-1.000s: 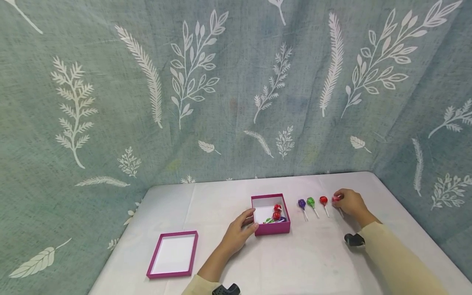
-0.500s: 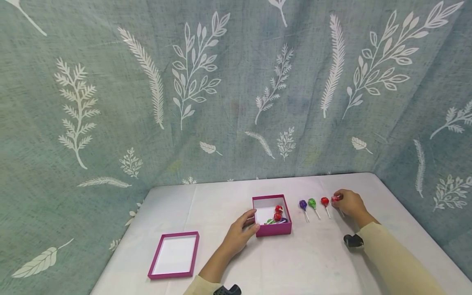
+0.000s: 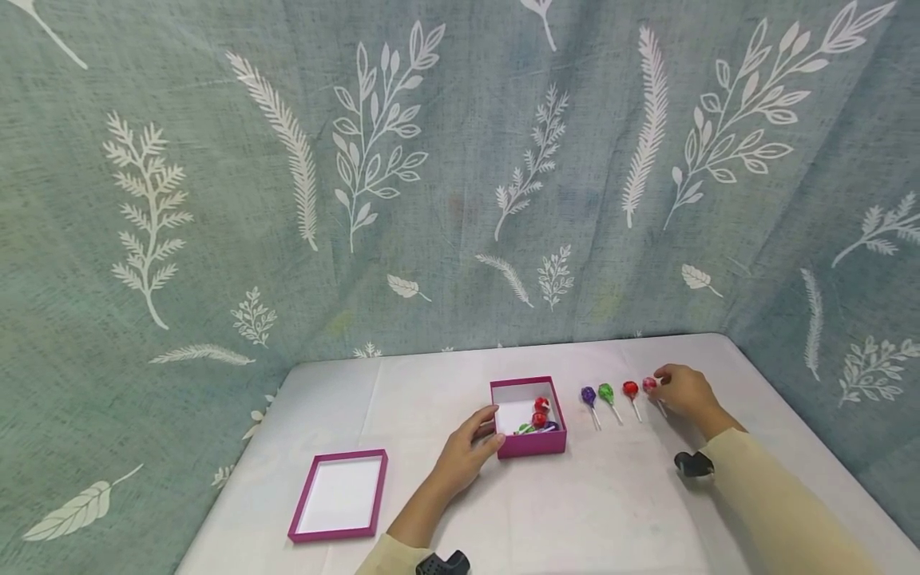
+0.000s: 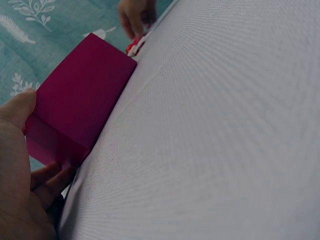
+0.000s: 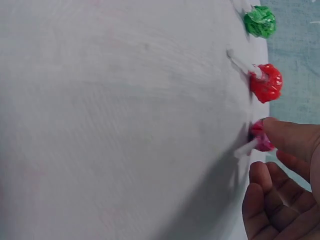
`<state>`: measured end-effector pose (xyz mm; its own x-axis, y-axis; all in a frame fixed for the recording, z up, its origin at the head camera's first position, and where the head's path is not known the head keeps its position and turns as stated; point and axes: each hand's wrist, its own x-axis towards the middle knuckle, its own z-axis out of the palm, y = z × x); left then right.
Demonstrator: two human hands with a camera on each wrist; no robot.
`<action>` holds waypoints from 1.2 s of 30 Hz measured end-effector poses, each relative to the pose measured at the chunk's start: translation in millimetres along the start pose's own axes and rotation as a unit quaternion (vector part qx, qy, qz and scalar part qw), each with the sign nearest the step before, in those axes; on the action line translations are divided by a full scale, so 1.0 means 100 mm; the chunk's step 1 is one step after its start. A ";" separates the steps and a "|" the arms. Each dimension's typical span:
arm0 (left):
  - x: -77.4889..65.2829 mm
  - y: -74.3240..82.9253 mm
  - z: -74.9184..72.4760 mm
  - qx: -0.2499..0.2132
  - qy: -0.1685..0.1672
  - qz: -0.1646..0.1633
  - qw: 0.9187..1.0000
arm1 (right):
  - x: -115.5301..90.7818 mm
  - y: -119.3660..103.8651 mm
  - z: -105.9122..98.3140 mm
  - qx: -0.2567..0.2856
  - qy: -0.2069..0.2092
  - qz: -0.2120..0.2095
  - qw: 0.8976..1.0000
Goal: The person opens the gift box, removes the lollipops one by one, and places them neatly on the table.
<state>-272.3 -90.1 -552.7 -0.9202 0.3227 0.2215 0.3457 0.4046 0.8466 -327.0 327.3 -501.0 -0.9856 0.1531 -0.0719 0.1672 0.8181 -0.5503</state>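
Observation:
My left hand [image 3: 463, 455] holds the left side of an open magenta box [image 3: 532, 445], thumb at the near corner and fingers along the side wall. Red, green and purple lollipops [image 3: 540, 419] lie inside the box toward its right. At the right, my right hand [image 3: 686, 397] pinches a pink lollipop [image 5: 261, 135] by its wrapped head, low at the table; the thumb hides part of it. To its left lie a red lollipop [image 3: 630, 390], a green lollipop [image 3: 606, 393] and a purple lollipop [image 3: 588, 396] in a row, sticks toward me.
The magenta-rimmed box lid [image 3: 338, 495] lies inside up at the left of the white-covered table [image 3: 575, 511]. A leaf-patterned blue-green curtain [image 3: 446, 200] hangs behind the table and along its sides.
My right fingers have shifted slightly, so more of the pink lollipop's head shows, a little nearer the red one. My left hand and the box stay put.

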 end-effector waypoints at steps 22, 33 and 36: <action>0.00 -0.02 0.00 -0.010 0.001 0.013 1.000 | -0.30 -0.54 -0.12 -0.010 0.017 -0.088 0.996; 0.00 -0.03 0.01 -0.016 0.002 0.014 1.000 | -0.42 -0.86 0.08 0.016 0.017 -0.143 0.989; 0.01 -0.03 0.01 -0.012 0.002 0.012 1.000 | -0.42 -0.97 0.13 0.020 0.012 -0.148 0.989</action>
<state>-273.7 -90.3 -555.2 -0.9124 0.3282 0.2446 0.3637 0.3758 0.8523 -301.8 234.8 -455.3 -0.9901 -0.0763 0.1180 -0.1309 0.8060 -0.5773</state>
